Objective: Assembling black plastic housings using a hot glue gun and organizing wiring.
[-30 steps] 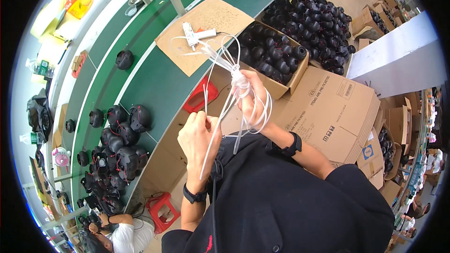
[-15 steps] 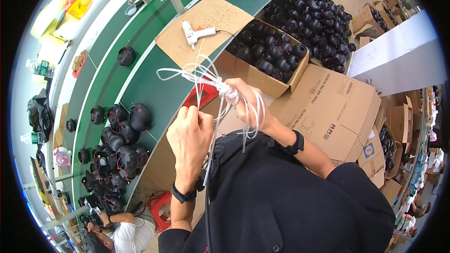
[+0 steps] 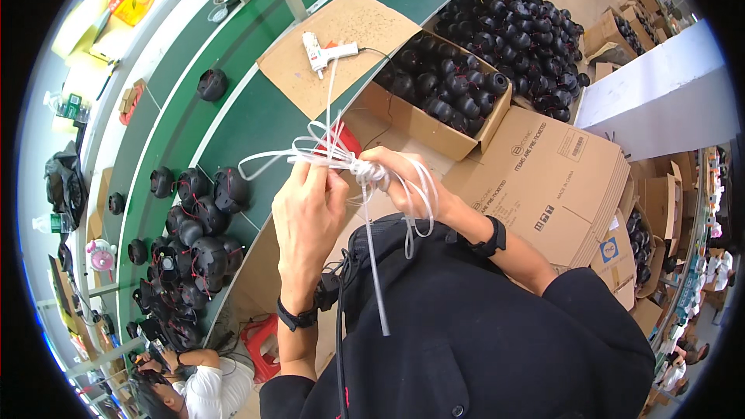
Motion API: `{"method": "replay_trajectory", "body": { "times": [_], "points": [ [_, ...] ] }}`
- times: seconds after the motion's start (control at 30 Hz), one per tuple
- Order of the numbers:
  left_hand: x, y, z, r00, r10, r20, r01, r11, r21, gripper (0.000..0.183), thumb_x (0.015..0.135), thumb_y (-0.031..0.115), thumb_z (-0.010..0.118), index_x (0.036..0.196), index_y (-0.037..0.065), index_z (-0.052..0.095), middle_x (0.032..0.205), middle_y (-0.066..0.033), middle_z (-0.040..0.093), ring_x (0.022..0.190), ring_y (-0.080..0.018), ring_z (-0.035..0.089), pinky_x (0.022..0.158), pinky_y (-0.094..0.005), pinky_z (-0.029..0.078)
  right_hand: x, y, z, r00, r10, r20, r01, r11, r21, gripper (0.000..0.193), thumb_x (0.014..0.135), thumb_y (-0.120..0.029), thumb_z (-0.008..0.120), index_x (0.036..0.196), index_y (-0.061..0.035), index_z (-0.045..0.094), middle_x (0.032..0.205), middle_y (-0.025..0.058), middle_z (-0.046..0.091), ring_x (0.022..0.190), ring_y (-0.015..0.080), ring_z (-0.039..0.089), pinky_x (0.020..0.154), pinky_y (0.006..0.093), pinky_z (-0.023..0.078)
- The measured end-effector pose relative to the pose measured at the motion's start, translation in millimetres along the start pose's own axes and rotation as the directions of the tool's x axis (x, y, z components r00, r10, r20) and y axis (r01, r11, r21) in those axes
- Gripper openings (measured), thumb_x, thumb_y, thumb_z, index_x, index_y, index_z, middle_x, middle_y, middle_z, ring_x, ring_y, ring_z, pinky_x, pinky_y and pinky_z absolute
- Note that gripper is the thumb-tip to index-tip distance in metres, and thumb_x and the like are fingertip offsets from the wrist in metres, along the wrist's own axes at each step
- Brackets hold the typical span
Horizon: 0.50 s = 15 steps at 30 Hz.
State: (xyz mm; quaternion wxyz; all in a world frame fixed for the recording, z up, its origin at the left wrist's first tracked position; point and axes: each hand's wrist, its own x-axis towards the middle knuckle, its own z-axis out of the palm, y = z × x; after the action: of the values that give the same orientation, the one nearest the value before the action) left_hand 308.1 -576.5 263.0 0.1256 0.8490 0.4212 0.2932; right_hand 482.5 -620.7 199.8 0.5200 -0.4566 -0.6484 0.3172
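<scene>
In front of my chest is a looped, knotted bundle of thin white plastic cord (image 3: 365,173). My right hand (image 3: 411,186) is closed around the bundle beside its knot, with loops hanging over the fingers. My left hand (image 3: 309,213) pinches strands just left of the knot, its fingertips partly hidden. Loops stick out to the left above that hand, and one loose end dangles down over my dark clothing. Another strand runs upward toward the white glue gun (image 3: 326,54), which lies on a cardboard sheet (image 3: 372,19).
On the green conveyor table (image 3: 233,136), a cluster of black dome housings (image 3: 209,256) sits at left. A cardboard box (image 3: 427,126) of similar parts stands right of the table, with a big pile behind. Flattened cartons (image 3: 535,178) lie at right. A co-worker (image 3: 213,388) sits lower left.
My left hand has risen to the knot, and the strands in it now point left rather than down. A loose cord end has dropped lower between my arms.
</scene>
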Motion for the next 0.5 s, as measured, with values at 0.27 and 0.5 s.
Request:
{"method": "replay_trajectory", "body": {
  "times": [0.27,0.5],
  "points": [
    [-8.5,-20.1,20.9,0.966,-0.247,0.072,0.255,0.885,-0.390,0.015,0.090,0.003,0.058,0.103,-0.002,0.063,0.076,-0.0118,0.062,0.064,-0.0168,0.062,0.060,-0.0311,0.050,-8.7,1.5,2.0,0.994,-0.105,0.022,0.107,0.952,-0.288,0.046,0.067,0.010,0.052,0.113,0.0013,0.055,0.087,0.0166,0.059,0.066,0.0350,0.061,0.060,0.0386,0.050],
    [-3.0,-15.1,38.2,0.891,-0.379,0.251,0.384,0.333,-0.861,0.027,0.093,-0.001,0.052,0.119,-0.007,0.056,0.105,-0.0133,0.065,0.092,-0.0161,0.064,0.087,-0.0304,0.053,-11.7,1.4,0.9,0.998,0.024,0.050,0.010,0.809,-0.588,0.050,0.073,0.001,0.058,0.122,0.0003,0.050,0.088,0.0150,0.053,0.063,0.0346,0.061,0.055,0.0395,0.052]
  ]
}}
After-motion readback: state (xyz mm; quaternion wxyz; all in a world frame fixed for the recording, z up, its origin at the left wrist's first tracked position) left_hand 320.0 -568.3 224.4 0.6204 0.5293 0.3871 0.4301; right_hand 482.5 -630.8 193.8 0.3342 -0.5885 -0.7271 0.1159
